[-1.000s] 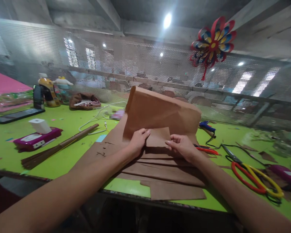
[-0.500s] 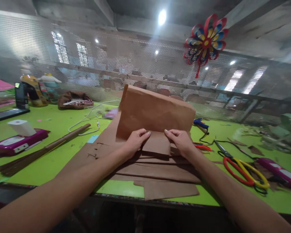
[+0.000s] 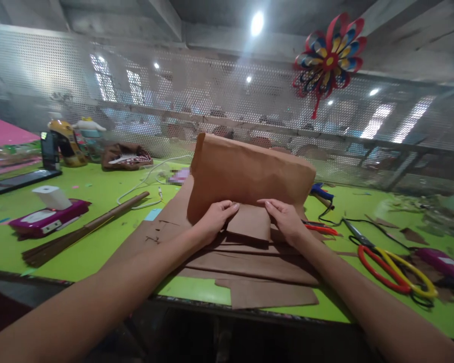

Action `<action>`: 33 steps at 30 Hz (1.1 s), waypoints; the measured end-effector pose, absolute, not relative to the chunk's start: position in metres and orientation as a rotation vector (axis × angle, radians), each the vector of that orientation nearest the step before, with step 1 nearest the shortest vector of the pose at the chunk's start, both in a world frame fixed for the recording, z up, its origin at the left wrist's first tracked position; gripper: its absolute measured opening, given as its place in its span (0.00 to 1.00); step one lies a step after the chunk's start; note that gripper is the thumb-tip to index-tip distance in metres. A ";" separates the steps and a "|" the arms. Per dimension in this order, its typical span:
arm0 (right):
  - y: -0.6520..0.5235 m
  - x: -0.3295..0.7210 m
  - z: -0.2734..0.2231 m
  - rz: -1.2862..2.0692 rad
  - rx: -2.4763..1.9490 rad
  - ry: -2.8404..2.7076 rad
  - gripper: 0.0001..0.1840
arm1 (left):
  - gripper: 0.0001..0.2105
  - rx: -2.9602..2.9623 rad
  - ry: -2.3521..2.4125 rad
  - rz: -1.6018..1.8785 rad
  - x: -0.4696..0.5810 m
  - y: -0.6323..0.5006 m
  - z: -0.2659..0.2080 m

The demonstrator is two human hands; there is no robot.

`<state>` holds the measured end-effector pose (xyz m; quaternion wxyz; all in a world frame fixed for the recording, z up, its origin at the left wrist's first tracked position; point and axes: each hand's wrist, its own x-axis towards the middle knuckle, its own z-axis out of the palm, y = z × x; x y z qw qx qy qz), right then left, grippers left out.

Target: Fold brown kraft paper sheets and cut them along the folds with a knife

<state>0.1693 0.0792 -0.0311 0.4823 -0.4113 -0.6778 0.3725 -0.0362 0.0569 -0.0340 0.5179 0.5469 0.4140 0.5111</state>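
Observation:
A small rectangle of brown paper point(image 3: 249, 224) lies between my hands, tilted toward me. My left hand point(image 3: 217, 219) pinches its upper left corner between thumb and fingers. At the upper right corner, my right hand point(image 3: 283, 219) has thumb and forefinger closed on the edge. Directly behind, a large brown paper sheet point(image 3: 249, 171) with a curled-over top stands up and leans back. Beneath both hands lies a pile of brown paper sheets point(image 3: 245, 269), with a smaller offcut point(image 3: 274, 296) near the table's front edge.
On the green table point(image 3: 102, 189), left, are a purple power strip point(image 3: 41, 222), a long brown paper bundle point(image 3: 87, 229) and a white cable point(image 3: 130, 189). To the right lie red-and-yellow-handled scissors point(image 3: 386, 269), red-handled pliers point(image 3: 321, 229) and a blue tool point(image 3: 321, 192). A perforated screen point(image 3: 219, 91) closes the back.
The camera view has turned slightly left, so everything appears shifted right. Both hands keep their pinch on the small brown paper, which has hardly moved relative to the pile.

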 end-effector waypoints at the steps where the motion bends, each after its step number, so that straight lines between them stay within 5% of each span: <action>1: 0.079 0.169 -0.031 0.938 -0.999 -1.630 0.21 | 0.16 1.289 0.967 1.216 -0.037 0.057 -0.034; 13: 0.077 0.168 -0.029 1.126 -1.000 -1.471 0.23 | 0.06 1.119 0.783 1.238 -0.038 0.057 -0.033; 33: 0.080 0.169 -0.034 1.202 -1.010 -1.418 0.24 | 0.21 1.118 0.892 1.127 -0.035 0.051 -0.025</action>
